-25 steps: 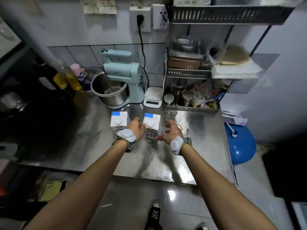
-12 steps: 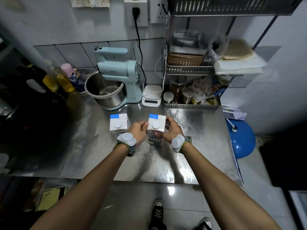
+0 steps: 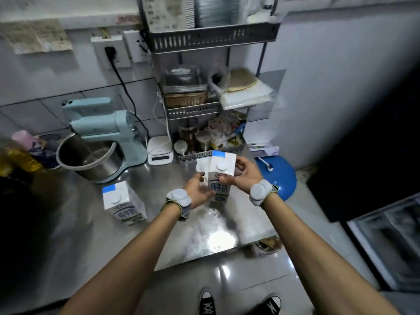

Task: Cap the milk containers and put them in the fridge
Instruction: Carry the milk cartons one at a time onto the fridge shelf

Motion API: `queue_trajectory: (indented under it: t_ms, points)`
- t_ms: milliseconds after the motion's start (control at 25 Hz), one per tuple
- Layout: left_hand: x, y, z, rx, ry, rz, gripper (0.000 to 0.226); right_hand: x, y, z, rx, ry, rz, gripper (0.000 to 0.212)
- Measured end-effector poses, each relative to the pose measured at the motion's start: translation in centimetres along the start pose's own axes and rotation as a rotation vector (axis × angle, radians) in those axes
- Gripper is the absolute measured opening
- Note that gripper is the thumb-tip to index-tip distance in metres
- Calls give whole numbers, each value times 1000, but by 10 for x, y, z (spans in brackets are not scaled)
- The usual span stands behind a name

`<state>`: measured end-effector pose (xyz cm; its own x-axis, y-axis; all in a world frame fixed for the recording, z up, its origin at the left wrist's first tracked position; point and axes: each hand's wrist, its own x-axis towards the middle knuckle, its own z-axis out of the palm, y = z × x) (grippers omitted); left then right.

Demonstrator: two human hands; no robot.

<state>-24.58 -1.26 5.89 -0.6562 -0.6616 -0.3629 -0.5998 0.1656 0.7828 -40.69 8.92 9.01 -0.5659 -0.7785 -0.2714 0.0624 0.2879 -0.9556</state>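
Two white milk cartons with blue corners and round white caps are in view. One milk carton [image 3: 220, 178] is lifted off the steel counter [image 3: 159, 223], held between both hands. My right hand [image 3: 246, 175] grips its right side near the top. My left hand [image 3: 198, 189] cups its lower left side. The second milk carton [image 3: 122, 203] stands on the counter to the left, apart from both hands. At the lower right, a glass-fronted fridge [image 3: 391, 242] shows in part.
A pale blue stand mixer [image 3: 106, 135] with a steel bowl stands at the back left. A white scale [image 3: 159, 151] and a wire rack [image 3: 209, 105] of jars and trays stand behind. A blue round object [image 3: 281, 178] lies right of the counter. The counter's front edge is near my feet.
Both hands closed on the right carton and lifted it up and to the right. The view swung right, so the left carton now sits farther left.
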Motion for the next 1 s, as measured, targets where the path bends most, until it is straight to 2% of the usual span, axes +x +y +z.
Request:
queue_trajectory:
  t_ms: [200,360,520,760,1000]
  points:
    - [19,80,54,4,-102,238,84,-25,-30,-98,-3,141,-63,69]
    - [29,149,105,38,-161,404,74,-52,-43,-180,-51,257,-126,66]
    - [34,215,164,10,-215,496,70,-81,-55,-261,-53,382,-153,75]
    - [36,317,251,-1,-351,600,57,-122,-66,-374,24,529,-163,76]
    - [36,393,327,12,-388,747,55,-157,-75,-466,30,647,-195,80]
